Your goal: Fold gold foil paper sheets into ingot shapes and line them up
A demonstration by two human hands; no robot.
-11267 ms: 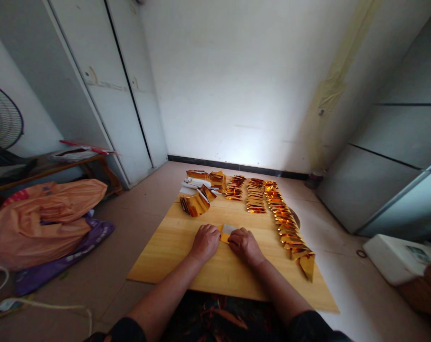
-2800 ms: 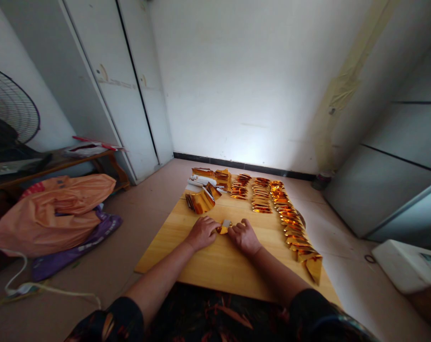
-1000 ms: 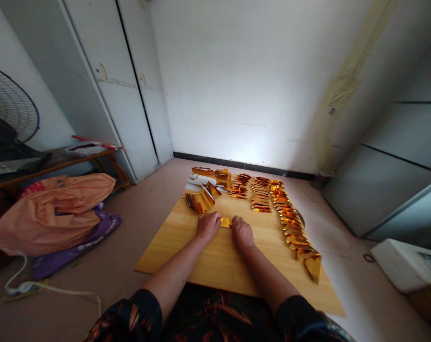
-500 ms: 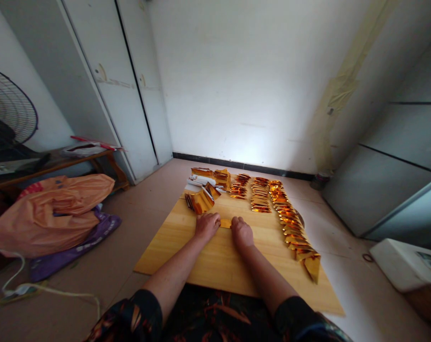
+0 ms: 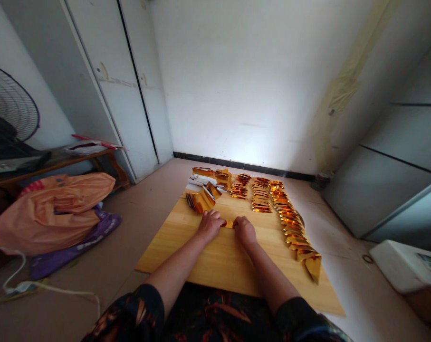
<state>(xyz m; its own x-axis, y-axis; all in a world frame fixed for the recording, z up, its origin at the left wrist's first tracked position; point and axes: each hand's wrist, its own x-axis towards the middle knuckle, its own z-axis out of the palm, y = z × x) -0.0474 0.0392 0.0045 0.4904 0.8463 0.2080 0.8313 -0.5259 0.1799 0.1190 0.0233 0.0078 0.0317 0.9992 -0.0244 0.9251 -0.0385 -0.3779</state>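
A small strip of gold foil paper lies between my two hands, low over the wooden board. My left hand is closed on its left end, and my right hand pinches the right end. Just beyond my left hand rests a curled stack of gold foil sheets. Folded gold foil pieces stand in rows at the back, a short row and a middle row. Along the board's right side runs a long row of folded foil, overlapping one another.
A white packet and more gold foil sit at the board's far edge. To the left are an orange bag, a cable, a low bench and a fan. A white box stands on the right.
Both hands have shifted slightly to the right with the foil strip. Its left end now looks turned up beside my left fingers. The rows of foil stay as they were.
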